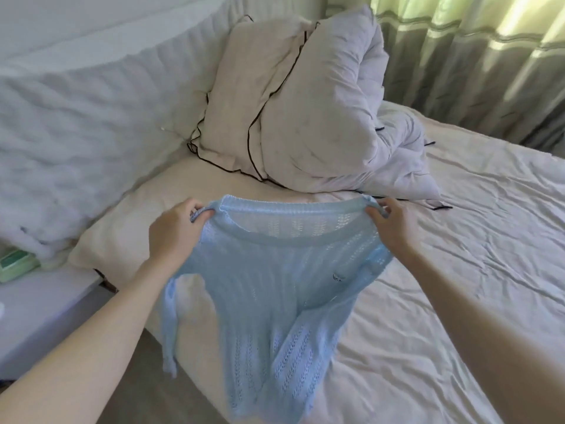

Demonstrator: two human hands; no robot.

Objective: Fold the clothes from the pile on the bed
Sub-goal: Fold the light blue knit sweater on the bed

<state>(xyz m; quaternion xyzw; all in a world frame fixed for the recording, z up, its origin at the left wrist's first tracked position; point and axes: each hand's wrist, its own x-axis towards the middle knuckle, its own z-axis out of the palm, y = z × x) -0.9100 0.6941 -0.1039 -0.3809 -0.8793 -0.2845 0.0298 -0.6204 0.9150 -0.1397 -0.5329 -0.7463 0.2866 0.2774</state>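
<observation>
Pale blue open-knit sweater (269, 289) hangs above the cream-sheeted bed (458, 270): your left hand (175, 231) and right hand (389, 224) each pinch a shoulder beside the neckline, before the piled white pillows (293, 111).

Bare forearms, seemingly no sleeves.

sweater (275, 289) above bed (458, 270) edge, between left hand (175, 231) and right hand (389, 228) | pillows (293, 111) behind it — against headboard (91, 102) | bench (39, 310) left — box (16, 264), perhaps, on it | curtain (474, 56) far right
</observation>
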